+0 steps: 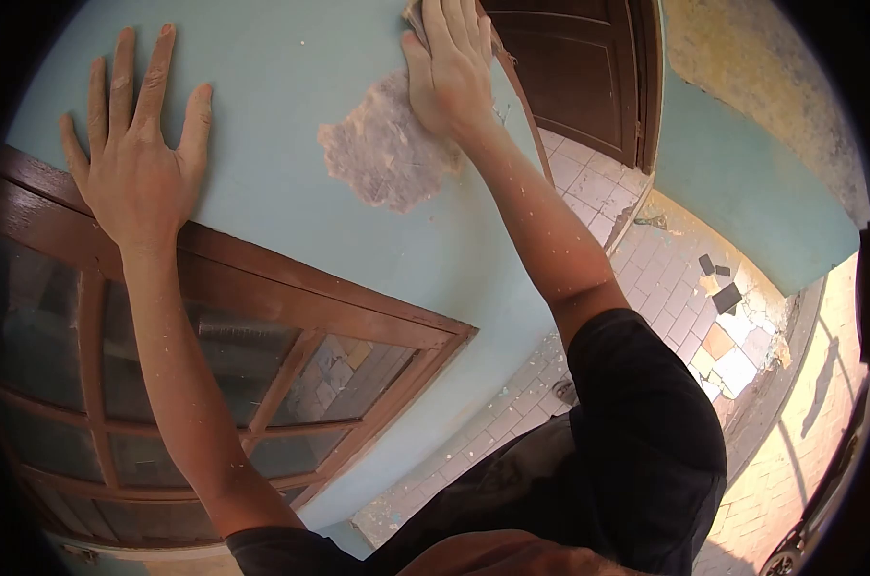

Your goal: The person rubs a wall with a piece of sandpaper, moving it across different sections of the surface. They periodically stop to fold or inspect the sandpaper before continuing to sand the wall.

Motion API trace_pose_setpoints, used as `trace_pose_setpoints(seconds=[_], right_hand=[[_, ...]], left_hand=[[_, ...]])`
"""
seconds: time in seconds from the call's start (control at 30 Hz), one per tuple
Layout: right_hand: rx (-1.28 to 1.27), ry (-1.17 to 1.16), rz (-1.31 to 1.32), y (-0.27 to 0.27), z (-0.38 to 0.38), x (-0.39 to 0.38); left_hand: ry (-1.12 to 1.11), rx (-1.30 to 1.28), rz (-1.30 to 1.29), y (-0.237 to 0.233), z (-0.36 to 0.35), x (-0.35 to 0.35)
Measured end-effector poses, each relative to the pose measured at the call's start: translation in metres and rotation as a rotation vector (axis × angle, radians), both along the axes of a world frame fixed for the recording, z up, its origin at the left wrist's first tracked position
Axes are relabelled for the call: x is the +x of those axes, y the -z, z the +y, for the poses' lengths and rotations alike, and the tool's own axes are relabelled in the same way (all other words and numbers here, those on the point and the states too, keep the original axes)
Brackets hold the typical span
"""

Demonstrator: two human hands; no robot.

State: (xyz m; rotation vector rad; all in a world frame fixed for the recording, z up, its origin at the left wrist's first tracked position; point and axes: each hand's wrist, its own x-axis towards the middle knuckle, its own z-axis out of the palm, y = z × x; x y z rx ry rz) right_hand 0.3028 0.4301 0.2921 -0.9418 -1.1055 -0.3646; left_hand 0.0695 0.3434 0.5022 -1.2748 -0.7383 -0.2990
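Observation:
My left hand (145, 158) lies flat on the light blue wall (262, 106), fingers spread, just above the brown window frame (252, 274). Higher up to the right, my right hand (451, 72) presses against the same wall, its fingers close together. Under its fingers shows the edge of a small brownish-grey piece that looks like folded sandpaper (413, 17); most of it is covered by the hand. Below and left of this hand is a rough, bare greyish patch (387, 149) with a ragged paint edge. Pale specks dot both forearms.
A window with glass panes (195, 355) is below the wall patch. A dark brown door (569, 67) stands at upper right. Broken tiles (732, 360) and dark pieces (727, 298) lie on the tiled floor (660, 298). Part of a vehicle wheel (782, 562) shows at lower right.

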Motion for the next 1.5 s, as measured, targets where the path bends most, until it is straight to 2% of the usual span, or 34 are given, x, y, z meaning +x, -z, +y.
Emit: trace_pose_setpoints(seconds=[0.07,0.13,0.17,0.2,0.3,0.37,0.43,0.5,0.6,0.67,0.77,0.83,0.9,0.93,1.0,1.07,1.13,1.2,1.27,1.33,1.43,1.5], right_hand=[[-0.14,0.085,0.09,0.109,-0.009,-0.019],[-0.288,0.001,0.248,0.17,-0.018,-0.031],[-0.297,-0.002,0.25,0.159,-0.019,-0.034],[-0.24,0.034,0.243,0.126,-0.014,-0.034],[0.013,0.011,0.102,-0.021,-0.001,-0.021],[0.029,-0.061,-0.017,-0.091,-0.014,-0.025],[0.193,-0.127,-0.089,-0.076,-0.025,-0.063],[0.151,-0.209,-0.343,-0.01,-0.065,-0.1],[0.105,-0.129,-0.427,0.037,-0.047,-0.057],[0.082,-0.006,-0.104,-0.007,-0.014,-0.015],[0.079,0.021,0.044,-0.072,0.004,-0.024],[0.215,-0.151,-0.119,-0.065,-0.051,-0.088],[0.25,-0.344,-0.41,0.001,-0.075,-0.133],[0.25,-0.35,-0.406,0.011,-0.072,-0.124],[0.166,-0.143,-0.428,0.026,-0.049,-0.073],[0.114,0.065,-0.086,-0.012,-0.011,-0.023],[-0.069,0.031,0.017,-0.066,-0.004,-0.012],[0.036,0.061,-0.078,-0.083,-0.007,-0.037],[0.224,-0.101,-0.274,-0.063,-0.06,-0.099],[0.261,-0.271,-0.475,-0.001,-0.079,-0.124],[0.16,-0.129,-0.511,0.028,-0.053,-0.065],[0.169,0.076,-0.198,-0.027,-0.007,-0.018]], left_hand=[[0.03,0.0,-0.021,0.001,-0.001,0.003],[0.023,-0.001,-0.03,0.001,-0.001,0.005],[0.019,-0.01,-0.027,0.003,-0.002,0.005],[0.047,-0.012,-0.025,0.003,-0.001,0.005],[0.113,-0.008,-0.048,0.003,0.0,0.006],[0.127,-0.033,-0.05,0.004,-0.001,0.007],[0.199,-0.044,-0.061,0.002,-0.002,0.006],[0.253,-0.046,-0.071,0.003,0.0,0.004],[0.32,-0.078,-0.065,0.006,0.0,0.0],[0.327,-0.093,-0.072,0.008,0.0,0.0],[0.348,-0.079,-0.091,0.005,0.003,0.001],[0.365,-0.103,-0.105,0.004,0.003,0.0],[0.447,-0.1,-0.092,0.006,0.007,0.0],[0.532,-0.096,-0.07,0.006,0.008,-0.002],[0.501,-0.087,-0.071,0.007,0.008,-0.005],[0.434,-0.076,-0.083,0.009,0.007,-0.003],[0.473,-0.079,-0.095,0.009,0.009,-0.003],[0.53,-0.069,-0.106,0.007,0.012,0.0],[0.622,-0.083,-0.115,0.006,0.013,0.0],[0.665,-0.073,-0.105,0.009,0.019,-0.008],[0.685,-0.056,-0.105,0.01,0.02,-0.006],[0.642,-0.044,-0.142,0.011,0.018,-0.004]])
